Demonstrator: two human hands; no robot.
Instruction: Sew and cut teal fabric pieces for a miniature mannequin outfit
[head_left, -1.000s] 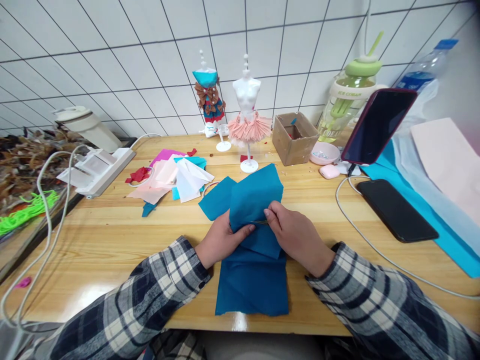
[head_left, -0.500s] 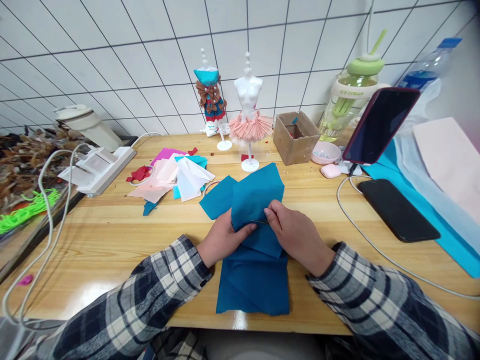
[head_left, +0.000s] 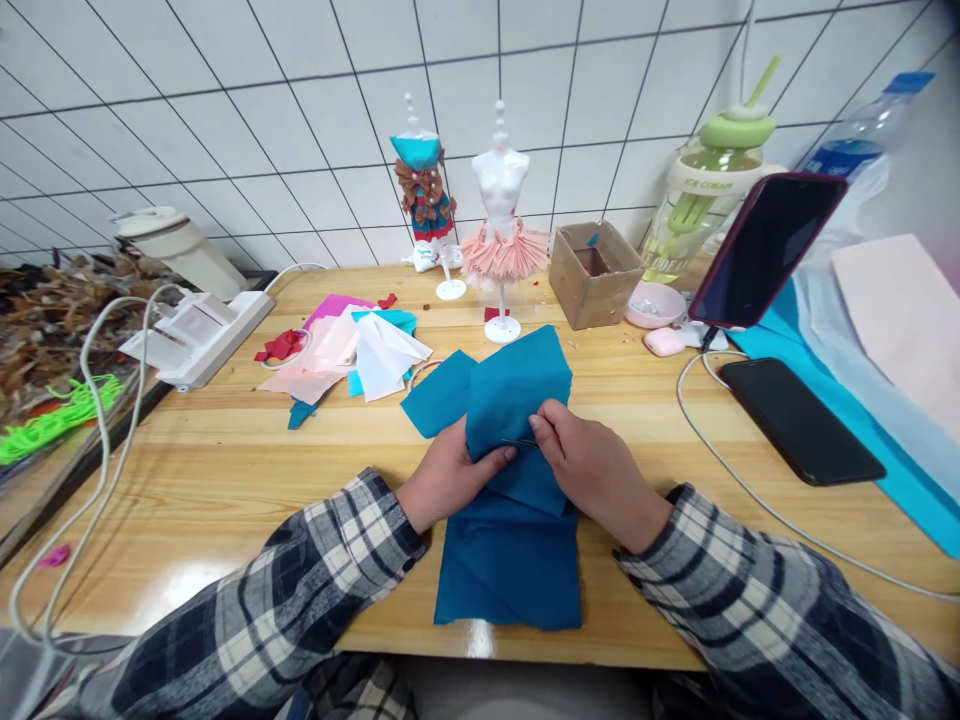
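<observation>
My left hand (head_left: 456,474) is closed on a thin teal sheet (head_left: 519,385), fingers behind it and thumb in front. I cannot tell whether the sheet is paper or cloth. Between finger and thumb of my right hand (head_left: 592,462) is a thin, dark, pointed tool (head_left: 516,442), its tip lying across the sheet near my left thumb. The tool's other end is hidden in the hand. Under my hands a larger teal piece (head_left: 508,585) lies near the table's front edge. Another teal piece (head_left: 441,395) lies just beyond my left hand.
Beyond my hands stand a small mannequin (head_left: 501,190) in a pink ruffled skirt and a dressed mannequin (head_left: 424,185). A cardboard box (head_left: 596,280), pink dish (head_left: 655,305) and propped phone (head_left: 769,250) are right; a flat phone (head_left: 802,420) lies nearer. Coloured scraps (head_left: 322,360) lie left.
The whole view has shifted very slightly. Both hands, the teal sheet and the dark tool keep practically the same positions.
</observation>
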